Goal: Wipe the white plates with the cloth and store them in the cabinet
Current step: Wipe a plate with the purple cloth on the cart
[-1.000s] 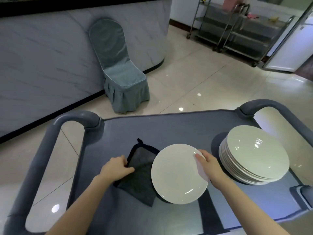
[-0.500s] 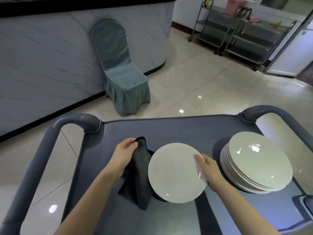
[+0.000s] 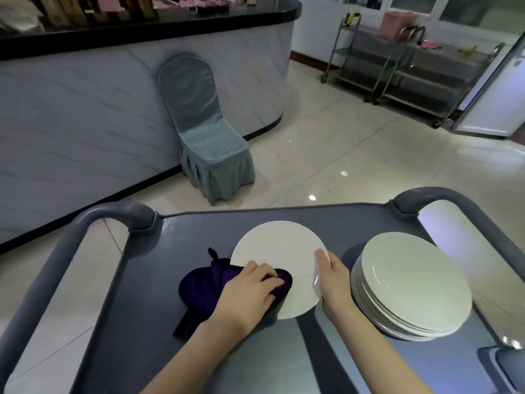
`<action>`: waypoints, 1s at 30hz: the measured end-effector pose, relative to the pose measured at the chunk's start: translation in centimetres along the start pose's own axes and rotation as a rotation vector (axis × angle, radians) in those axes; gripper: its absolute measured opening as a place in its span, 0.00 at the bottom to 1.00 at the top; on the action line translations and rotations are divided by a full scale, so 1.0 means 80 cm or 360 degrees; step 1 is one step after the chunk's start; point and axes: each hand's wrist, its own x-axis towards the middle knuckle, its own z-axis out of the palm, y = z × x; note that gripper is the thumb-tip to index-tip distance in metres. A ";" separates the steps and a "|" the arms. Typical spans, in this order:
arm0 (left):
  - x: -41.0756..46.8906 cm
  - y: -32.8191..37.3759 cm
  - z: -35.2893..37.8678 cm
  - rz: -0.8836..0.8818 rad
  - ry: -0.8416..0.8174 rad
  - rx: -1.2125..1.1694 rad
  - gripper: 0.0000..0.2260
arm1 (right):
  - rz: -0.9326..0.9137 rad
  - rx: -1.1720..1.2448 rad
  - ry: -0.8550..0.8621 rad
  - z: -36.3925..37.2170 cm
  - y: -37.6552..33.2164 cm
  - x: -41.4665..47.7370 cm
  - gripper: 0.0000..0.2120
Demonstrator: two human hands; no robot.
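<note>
A single white plate (image 3: 279, 251) is tilted up above the grey cart top (image 3: 199, 231), its face toward me. My right hand (image 3: 331, 282) grips its right rim, thumb on the front. My left hand (image 3: 250, 294) holds a dark cloth (image 3: 199, 285) bunched under its curled fingers and presses it against the plate's lower left part. The rest of the cloth hangs down toward the cart. A stack of several white plates (image 3: 412, 282) sits on the cart to the right of my right hand.
The cart has curved grey handles at left (image 3: 93, 220) and right (image 3: 443, 196). Beyond it stand a covered blue-grey chair (image 3: 204, 132), a marble-fronted counter (image 3: 85, 109), steel trolleys (image 3: 412, 66) at the far right, and a white door (image 3: 500, 103).
My left hand has lifted the cloth off the cart and brought it right onto the plate. The plate is raised and tilted more upright in my right hand.
</note>
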 end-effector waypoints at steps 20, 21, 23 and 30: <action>0.069 0.077 0.034 -0.0609 0.0023 0.0086 0.30 | 0.0063 -0.0001 -0.0239 -0.083 -0.030 0.019 0.21; 0.060 0.080 0.036 -0.0642 0.0046 0.0092 0.30 | 0.0065 0.0017 -0.0223 -0.088 -0.033 0.025 0.21; 0.042 0.099 0.036 -0.0527 0.0109 0.0130 0.28 | 0.0055 0.0065 -0.0167 -0.096 -0.037 0.037 0.21; 0.048 0.161 0.054 -0.0146 -0.0142 0.0058 0.27 | 0.0114 0.0165 -0.0180 -0.090 -0.033 0.025 0.21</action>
